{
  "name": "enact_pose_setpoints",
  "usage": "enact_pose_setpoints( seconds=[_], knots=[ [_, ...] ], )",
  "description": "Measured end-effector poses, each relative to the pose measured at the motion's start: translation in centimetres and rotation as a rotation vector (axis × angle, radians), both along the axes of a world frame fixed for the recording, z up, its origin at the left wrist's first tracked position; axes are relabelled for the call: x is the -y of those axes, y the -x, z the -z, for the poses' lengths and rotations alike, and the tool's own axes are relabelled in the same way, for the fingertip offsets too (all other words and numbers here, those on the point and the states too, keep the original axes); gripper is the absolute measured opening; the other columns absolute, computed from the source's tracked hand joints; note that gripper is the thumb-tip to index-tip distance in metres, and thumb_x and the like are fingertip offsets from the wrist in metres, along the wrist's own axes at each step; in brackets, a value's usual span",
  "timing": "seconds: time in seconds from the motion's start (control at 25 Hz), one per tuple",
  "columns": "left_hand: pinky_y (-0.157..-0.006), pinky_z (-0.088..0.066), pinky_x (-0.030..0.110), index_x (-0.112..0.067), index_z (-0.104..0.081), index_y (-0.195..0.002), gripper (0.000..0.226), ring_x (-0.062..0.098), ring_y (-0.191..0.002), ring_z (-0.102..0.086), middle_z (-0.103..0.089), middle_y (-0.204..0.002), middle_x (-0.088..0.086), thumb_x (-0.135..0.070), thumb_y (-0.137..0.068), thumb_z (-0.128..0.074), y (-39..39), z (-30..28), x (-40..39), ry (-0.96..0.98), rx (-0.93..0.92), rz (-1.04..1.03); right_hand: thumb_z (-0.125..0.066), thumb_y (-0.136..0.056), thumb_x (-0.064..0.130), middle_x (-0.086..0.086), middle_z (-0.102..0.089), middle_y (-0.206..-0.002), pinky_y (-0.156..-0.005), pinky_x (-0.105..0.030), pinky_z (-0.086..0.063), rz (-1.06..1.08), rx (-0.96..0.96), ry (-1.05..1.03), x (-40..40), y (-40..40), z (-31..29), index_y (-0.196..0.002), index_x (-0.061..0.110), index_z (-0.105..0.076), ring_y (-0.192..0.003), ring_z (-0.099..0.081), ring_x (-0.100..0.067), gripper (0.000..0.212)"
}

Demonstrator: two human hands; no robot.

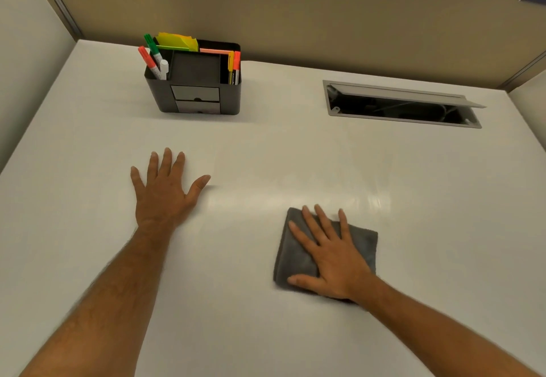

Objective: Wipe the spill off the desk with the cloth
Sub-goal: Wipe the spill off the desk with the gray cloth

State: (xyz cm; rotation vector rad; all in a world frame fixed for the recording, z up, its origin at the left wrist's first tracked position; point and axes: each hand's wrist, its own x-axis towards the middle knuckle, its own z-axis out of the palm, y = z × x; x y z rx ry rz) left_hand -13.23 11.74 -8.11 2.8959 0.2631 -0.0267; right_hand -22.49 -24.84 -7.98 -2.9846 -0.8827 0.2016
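Fingers spread flat, the right hand [334, 254] is pressing down on the folded grey cloth [295, 258], grasping nothing. The left hand [164, 190] is lying splayed on the white desk [266, 155]. Faint sheen beyond the cloth may be spill. A black organiser [195, 81] is standing far back.

Single head-worn wide-angle view, looking forward and steeply down from close above the smooth white desk [266, 155]; far edge and beige fabric partition panel [295, 7] fill the upper frame; forearms enter from below.
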Motion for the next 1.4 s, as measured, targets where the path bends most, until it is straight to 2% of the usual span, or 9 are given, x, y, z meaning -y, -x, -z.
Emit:
enact_pose_setpoints(
  seconds=[0.08, 0.2, 0.48, 0.64, 0.84, 1.04, 1.24, 1.4],
  knots=[
    [-0.123, 0.002, 0.059, -0.025, -0.018, -0.159, 0.097, 0.024, -0.156, -0.001, -0.011, -0.170, 0.001, -0.084, -0.083, -0.005, 0.0, -0.2, 0.2, 0.005, -0.007, -0.007, -0.034, -0.083, 0.090, -0.005, 0.002, -0.171, -0.115, -0.075, -0.008, -0.168, -0.003, 0.010, 0.0, -1.3, -0.2, -0.161, 0.034, -0.006, -0.156, 0.006, -0.032, 0.100],
    [-0.123, 0.001, 0.058, -0.024, -0.024, -0.158, 0.096, 0.024, -0.156, -0.005, -0.015, -0.169, 0.001, -0.082, -0.083, -0.009, -0.1, -0.4, 0.3, 0.034, -0.002, -0.022, -0.034, -0.085, 0.088, -0.004, 0.004, -0.171, -0.116, -0.074, 0.002, -0.329, -0.003, 0.024, -0.5, -4.2, -0.2, -0.161, 0.036, -0.005, -0.156, 0.007, -0.032, 0.097],
    [-0.123, -0.001, 0.057, -0.022, -0.030, -0.155, 0.096, 0.022, -0.155, -0.010, -0.023, -0.167, 0.001, -0.081, -0.083, -0.010, -0.4, -0.4, 0.5, 0.086, 0.029, -0.091, -0.033, -0.088, 0.084, -0.002, 0.003, -0.171, -0.117, -0.072, 0.005, -0.358, 0.027, 0.019, -2.0, -11.7, -0.6, -0.160, 0.039, -0.002, -0.156, 0.011, -0.027, 0.091],
    [-0.123, -0.002, 0.056, -0.021, -0.032, -0.155, 0.095, 0.023, -0.155, -0.015, -0.027, -0.165, 0.003, -0.080, -0.084, -0.012, -2.5, -0.7, 3.2, 0.148, 0.070, -0.065, -0.031, -0.089, 0.083, 0.001, 0.004, -0.171, -0.117, -0.071, 0.004, -0.279, 0.028, -0.008, -2.7, -15.5, -0.6, -0.160, 0.040, 0.000, -0.156, 0.014, -0.025, 0.088],
    [-0.123, 0.002, 0.057, -0.024, -0.024, -0.158, 0.095, 0.023, -0.156, -0.004, -0.015, -0.169, 0.001, -0.082, -0.084, -0.007, -4.9, 0.1, 5.7, 0.072, 0.043, 0.044, -0.024, -0.089, 0.085, 0.003, 0.006, -0.170, -0.117, -0.070, 0.007, -0.127, 0.039, -0.017, -2.9, -19.6, -0.1, -0.159, 0.043, 0.001, -0.155, 0.016, -0.022, 0.085],
    [-0.124, -0.001, 0.057, -0.023, -0.025, -0.157, 0.094, 0.022, -0.156, -0.008, -0.018, -0.168, 0.001, -0.084, -0.086, -0.009, -4.7, 0.9, 5.4, 0.053, 0.069, 0.021, -0.017, -0.088, 0.087, 0.004, 0.008, -0.170, -0.115, -0.071, 0.006, 0.073, 0.034, -0.009, -2.0, -23.7, -0.3, -0.159, 0.043, 0.002, -0.155, 0.016, -0.022, 0.086],
    [-0.124, 0.000, 0.055, -0.024, -0.024, -0.158, 0.095, 0.021, -0.156, -0.007, -0.018, -0.168, 0.001, -0.084, -0.086, -0.010, -4.8, 0.8, 5.4, 0.054, 0.059, 0.019, -0.013, -0.086, 0.088, 0.005, 0.011, -0.169, -0.116, -0.067, 0.014, 0.312, 0.018, -0.048, -0.1, -25.7, -0.3, -0.158, 0.044, 0.004, -0.155, 0.015, -0.021, 0.086],
    [-0.124, 0.000, 0.055, -0.024, -0.024, -0.158, 0.096, 0.021, -0.156, -0.007, -0.017, -0.168, 0.000, -0.084, -0.085, -0.009, -4.8, 0.6, 5.4, 0.057, 0.055, 0.016, -0.009, -0.086, 0.088, 0.003, 0.011, -0.170, -0.116, -0.069, 0.013, 0.428, 0.008, -0.038, 2.6, -26.9, -0.5, -0.159, 0.041, 0.004, -0.155, 0.016, -0.022, 0.088]
  ],
)
